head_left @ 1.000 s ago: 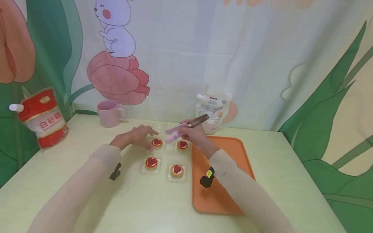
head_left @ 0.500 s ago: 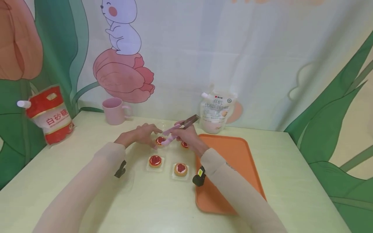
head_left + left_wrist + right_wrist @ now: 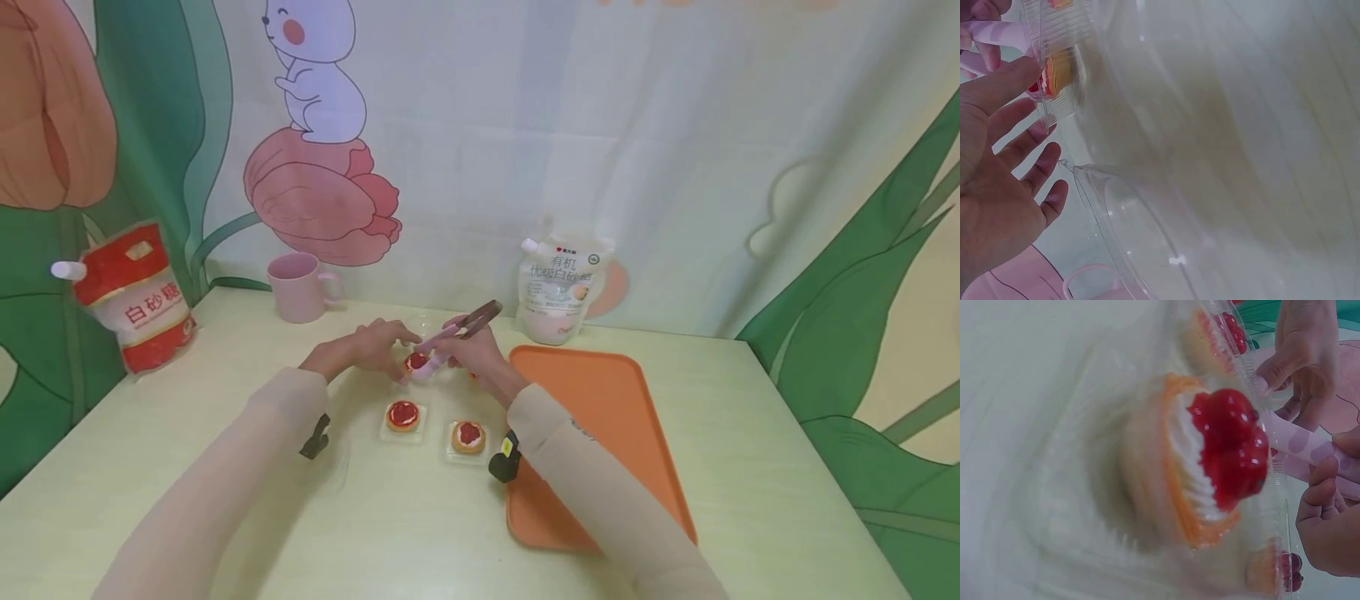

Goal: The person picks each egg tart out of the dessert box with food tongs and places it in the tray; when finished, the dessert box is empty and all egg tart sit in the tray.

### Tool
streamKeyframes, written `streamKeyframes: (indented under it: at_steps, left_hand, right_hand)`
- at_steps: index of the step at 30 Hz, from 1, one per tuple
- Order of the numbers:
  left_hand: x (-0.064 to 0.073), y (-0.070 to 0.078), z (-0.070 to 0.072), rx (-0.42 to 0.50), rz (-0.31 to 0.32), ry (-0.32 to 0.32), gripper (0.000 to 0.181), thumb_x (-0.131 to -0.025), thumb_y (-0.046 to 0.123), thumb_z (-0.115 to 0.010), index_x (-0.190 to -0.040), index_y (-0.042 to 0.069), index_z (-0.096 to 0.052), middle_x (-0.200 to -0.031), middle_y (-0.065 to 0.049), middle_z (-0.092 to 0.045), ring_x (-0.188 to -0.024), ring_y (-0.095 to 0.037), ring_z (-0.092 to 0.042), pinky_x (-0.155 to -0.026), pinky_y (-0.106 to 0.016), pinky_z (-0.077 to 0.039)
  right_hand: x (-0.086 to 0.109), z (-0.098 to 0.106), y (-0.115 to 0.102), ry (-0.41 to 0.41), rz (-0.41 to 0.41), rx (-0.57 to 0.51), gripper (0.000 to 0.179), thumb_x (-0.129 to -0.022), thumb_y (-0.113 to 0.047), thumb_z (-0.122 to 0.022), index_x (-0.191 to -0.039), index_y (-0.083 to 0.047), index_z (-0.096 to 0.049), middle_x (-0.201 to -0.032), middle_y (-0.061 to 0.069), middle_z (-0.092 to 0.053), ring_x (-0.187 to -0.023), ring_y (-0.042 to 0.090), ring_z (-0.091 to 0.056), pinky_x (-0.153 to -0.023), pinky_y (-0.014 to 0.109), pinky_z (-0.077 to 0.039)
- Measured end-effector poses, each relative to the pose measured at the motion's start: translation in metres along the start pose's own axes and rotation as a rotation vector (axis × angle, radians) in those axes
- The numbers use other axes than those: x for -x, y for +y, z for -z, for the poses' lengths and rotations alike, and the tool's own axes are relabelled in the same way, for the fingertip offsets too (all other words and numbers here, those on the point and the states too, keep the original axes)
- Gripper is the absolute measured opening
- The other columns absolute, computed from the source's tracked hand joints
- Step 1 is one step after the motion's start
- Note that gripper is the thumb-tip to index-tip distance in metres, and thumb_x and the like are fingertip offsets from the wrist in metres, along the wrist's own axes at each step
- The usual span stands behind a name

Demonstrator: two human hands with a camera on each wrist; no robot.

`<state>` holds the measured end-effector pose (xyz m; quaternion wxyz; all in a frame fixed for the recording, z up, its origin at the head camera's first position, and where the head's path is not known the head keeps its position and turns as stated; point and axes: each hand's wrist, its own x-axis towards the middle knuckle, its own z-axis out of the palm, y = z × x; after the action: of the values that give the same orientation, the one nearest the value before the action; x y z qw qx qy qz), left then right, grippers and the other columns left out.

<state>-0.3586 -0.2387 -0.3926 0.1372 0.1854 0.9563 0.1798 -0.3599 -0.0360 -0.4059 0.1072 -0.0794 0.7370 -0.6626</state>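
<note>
My right hand (image 3: 480, 350) grips a pair of tongs (image 3: 483, 315), steel at the bend, with pink arms. Their pink tips are right at the far-left fruit tart (image 3: 416, 362), which sits in a clear plastic tray. On the other side of that tart is my left hand (image 3: 371, 346), its thumb and loosely extended fingers at the tray's edge; the left wrist view shows the thumb (image 3: 1019, 72) over the rim. Two more red-topped tarts, one at left (image 3: 402, 414) and one at right (image 3: 468, 436), lie nearer in their trays. A fourth is mostly hidden behind the right hand.
An orange tray (image 3: 600, 433) lies under and beside the right forearm. At the back stand a pink mug (image 3: 298, 292) and a white sugar pouch (image 3: 558, 292). A red sugar bag (image 3: 142, 304) stands at far left. Clear plastic (image 3: 1116, 212) lies near the left wrist.
The tongs have moved left and down from above the tray to the far-left tart. The right hand now covers most of the far-right tart. The left hand stays beside the far-left tart.
</note>
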Motion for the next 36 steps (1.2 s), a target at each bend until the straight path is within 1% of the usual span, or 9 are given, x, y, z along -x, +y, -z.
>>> streamKeyframes:
  at_steps: [8, 16, 20, 22, 25, 28, 29, 33, 36]
  left_hand:
    - [0.0, 0.004, 0.002, -0.003, 0.007, -0.002, 0.069, -0.082, 0.025, -0.083, -0.143, 0.01, -0.054, -0.136, -0.017, -0.056, -0.126, -0.038, -0.044, -0.106, -0.062, -0.03]
    - [0.0, 0.004, 0.004, 0.001, 0.035, 0.006, 0.069, -0.082, 0.025, -0.083, -0.143, 0.012, -0.054, -0.136, -0.015, -0.056, -0.126, -0.036, -0.044, -0.107, -0.06, -0.03]
    - [-0.002, 0.003, 0.002, -0.003, 0.023, 0.004, 0.069, -0.081, 0.025, -0.083, -0.142, 0.011, -0.055, -0.135, -0.016, -0.057, -0.125, -0.036, -0.045, -0.106, -0.061, -0.031]
    - [-0.002, 0.004, 0.001, -0.004, 0.022, 0.001, 0.069, -0.081, 0.025, -0.083, -0.142, 0.011, -0.055, -0.135, -0.016, -0.057, -0.125, -0.036, -0.045, -0.106, -0.061, -0.031]
    - [-0.002, 0.004, 0.001, -0.002, 0.033, -0.002, 0.069, -0.081, 0.026, -0.083, -0.143, 0.011, -0.055, -0.136, -0.016, -0.056, -0.126, -0.036, -0.045, -0.107, -0.062, -0.03]
    - [-0.001, 0.003, 0.002, 0.002, 0.052, -0.001, 0.069, -0.082, 0.027, -0.083, -0.143, 0.013, -0.054, -0.137, -0.015, -0.056, -0.127, -0.036, -0.044, -0.109, -0.063, -0.029]
    - [-0.001, 0.003, 0.002, 0.005, 0.056, 0.0, 0.069, -0.081, 0.027, -0.083, -0.143, 0.013, -0.054, -0.137, -0.015, -0.056, -0.127, -0.036, -0.044, -0.109, -0.062, -0.029]
    - [-0.001, 0.001, 0.0, 0.018, 0.05, 0.0, 0.071, -0.081, 0.026, -0.084, -0.144, 0.013, -0.054, -0.138, -0.015, -0.055, -0.127, -0.036, -0.044, -0.109, -0.06, -0.03]
    - [0.0, 0.001, -0.001, 0.028, 0.051, 0.001, 0.071, -0.081, 0.025, -0.084, -0.144, 0.013, -0.053, -0.138, -0.015, -0.055, -0.127, -0.035, -0.044, -0.109, -0.058, -0.031]
  right_hand:
    - [-0.002, 0.0, 0.002, -0.002, -0.011, 0.02, 0.03, -0.082, -0.001, -0.078, -0.104, -0.003, -0.057, -0.077, 0.001, -0.062, -0.058, 0.012, -0.053, -0.055, 0.021, -0.046]
    - [-0.003, 0.002, 0.002, -0.009, 0.026, 0.093, 0.032, -0.083, -0.002, -0.077, -0.109, -0.001, -0.059, -0.088, 0.011, -0.069, -0.059, 0.015, -0.061, -0.058, 0.023, -0.053]
    - [0.0, 0.004, 0.003, 0.011, 0.026, 0.088, 0.03, -0.083, -0.002, -0.076, -0.108, -0.001, -0.06, -0.087, 0.009, -0.068, -0.059, 0.014, -0.061, -0.067, 0.034, -0.059]
    - [0.003, 0.006, 0.002, 0.024, 0.021, 0.085, 0.03, -0.083, -0.003, -0.077, -0.108, -0.002, -0.06, -0.087, 0.008, -0.068, -0.059, 0.014, -0.061, -0.072, 0.038, -0.06]
    - [0.006, 0.009, -0.003, 0.037, 0.04, 0.087, 0.029, -0.083, -0.004, -0.077, -0.107, -0.002, -0.061, -0.087, 0.009, -0.07, -0.059, 0.013, -0.062, -0.07, 0.036, -0.06]
    - [0.009, 0.015, -0.007, 0.041, 0.073, 0.078, 0.028, -0.083, -0.003, -0.077, -0.105, -0.002, -0.061, -0.084, 0.009, -0.07, -0.058, 0.013, -0.062, -0.062, 0.028, -0.056]
    - [0.01, 0.018, -0.008, 0.045, 0.08, 0.068, 0.027, -0.084, -0.003, -0.077, -0.105, -0.002, -0.061, -0.082, 0.008, -0.07, -0.057, 0.013, -0.062, -0.06, 0.027, -0.055]
    - [0.017, 0.034, -0.014, 0.053, 0.095, -0.004, 0.026, -0.085, -0.002, -0.075, -0.106, -0.001, -0.06, -0.077, 0.002, -0.069, -0.055, 0.012, -0.062, -0.058, 0.024, -0.054]
    - [0.025, 0.052, -0.021, 0.042, 0.134, -0.069, 0.025, -0.085, 0.003, -0.071, -0.107, 0.004, -0.06, -0.074, -0.001, -0.069, -0.054, 0.011, -0.061, -0.056, 0.022, -0.054]
